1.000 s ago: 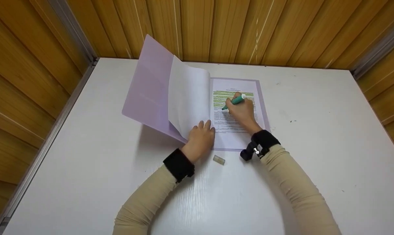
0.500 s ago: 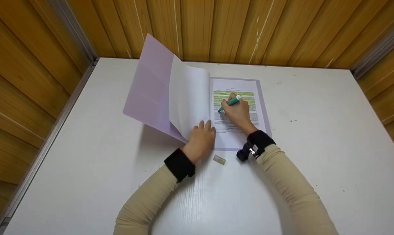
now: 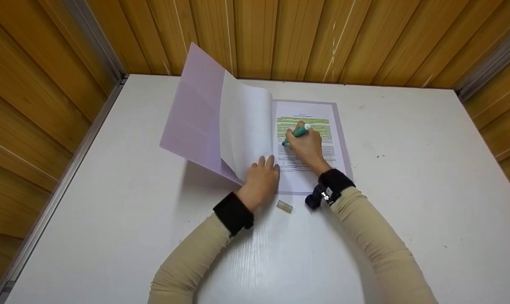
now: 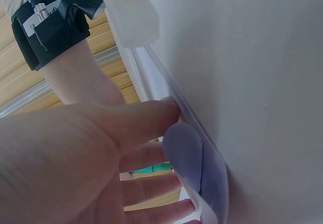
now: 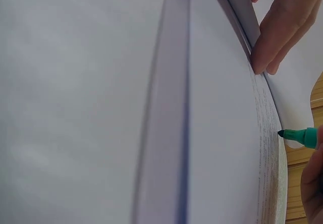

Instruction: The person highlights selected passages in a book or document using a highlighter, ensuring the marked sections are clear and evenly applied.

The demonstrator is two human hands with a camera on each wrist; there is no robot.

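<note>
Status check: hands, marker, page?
Right hand grips green highlighter marker, tip on printed white page. Left hand presses turned sheets flat. Nothing obstructing.

Three views are being taken of one folder [image 3: 204, 118] on a white table [image 3: 407, 177].

The scene is being looked down on from the head camera, facing forward toward the wood wall [image 3: 280, 38], far enough that both forearms and the whole table are being framed. The left wrist camera is being held very close behind the left hand [image 4: 75, 158], low against the table, looking along the fingers to the folder's edge. The right wrist camera is being held just above the page [image 5: 227, 133], skimming its surface sideways. The green marker [image 5: 303, 136] and the left hand's fingers are being caught in both wrist views and in the head view.
</note>
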